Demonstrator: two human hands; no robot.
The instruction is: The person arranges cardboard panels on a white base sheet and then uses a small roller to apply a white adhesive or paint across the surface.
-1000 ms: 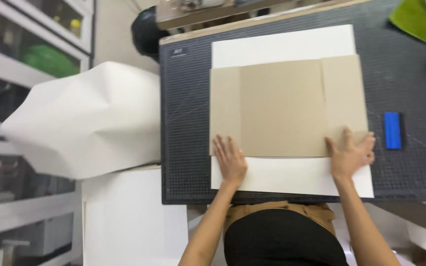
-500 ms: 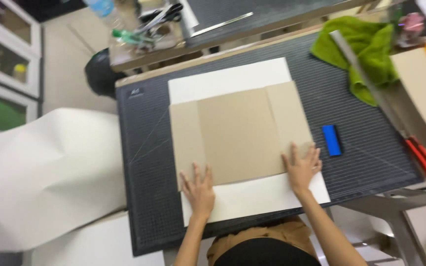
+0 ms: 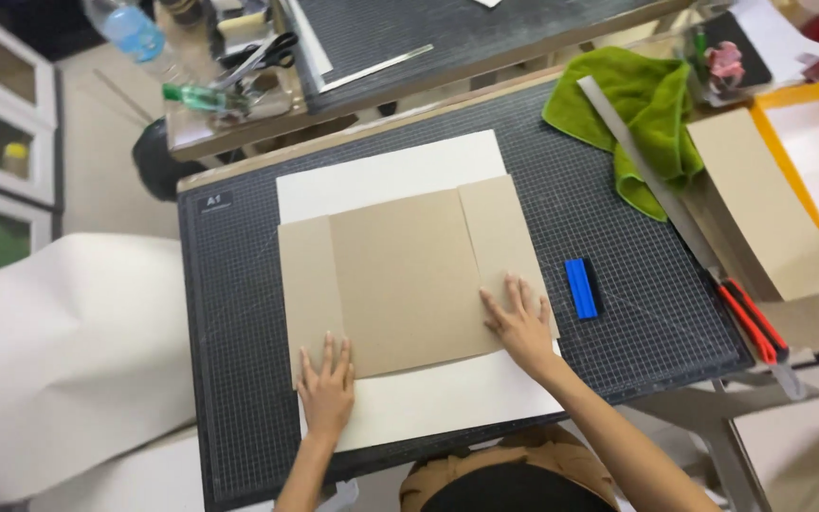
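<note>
A brown cardboard piece (image 3: 408, 275) made of three side-by-side panels lies on a white sheet (image 3: 386, 175), both on a dark cutting mat (image 3: 618, 237). My left hand (image 3: 326, 387) rests flat on the cardboard's near left corner, fingers spread, overlapping the white sheet. My right hand (image 3: 521, 324) presses flat on the near right panel. Neither hand holds anything. A small blue rectangular block (image 3: 580, 287) lies on the mat just right of my right hand.
A green cloth (image 3: 642, 114) and a long metal ruler (image 3: 651, 185) lie at the mat's right. A red-handled cutter (image 3: 753, 322), another cardboard sheet (image 3: 765, 204) and an orange tray (image 3: 812, 100) sit further right. Scissors (image 3: 260, 55) and bottles stand behind. Large white paper (image 3: 59, 360) hangs at left.
The camera view has shifted left and tilted, so the mat appears rotated and the right-side items came into sight. Both hands stay flat on the cardboard's near edge.
</note>
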